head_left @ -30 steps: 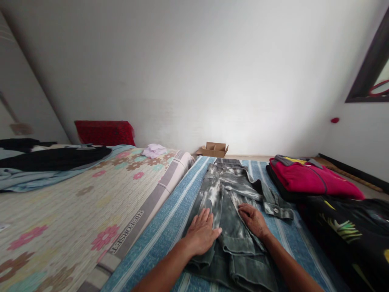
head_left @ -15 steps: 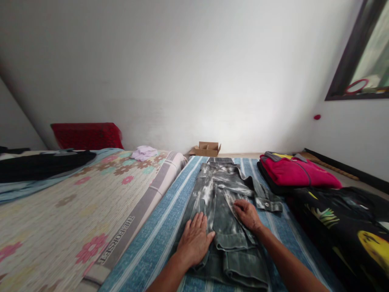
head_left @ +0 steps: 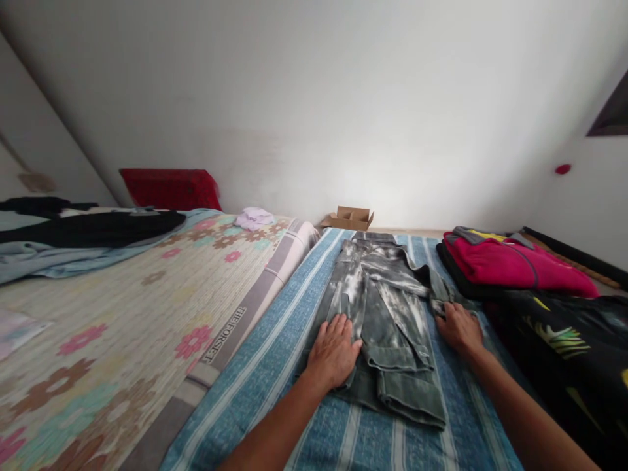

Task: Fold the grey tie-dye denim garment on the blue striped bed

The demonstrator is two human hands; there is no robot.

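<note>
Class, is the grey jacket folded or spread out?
The jacket is partly folded: its lower panels overlap, yet one sleeve sticks out sideways, its cuff at the right hand.

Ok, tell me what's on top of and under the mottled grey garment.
The left hand rests on the mottled grey garment, and the right hand touches its sleeve. Blue striped cloth shows around it; whatever lies directly underneath is covered.

left hand (head_left: 336,351): bare | right hand (head_left: 460,328): bare | forearms (head_left: 280,418): bare
</note>
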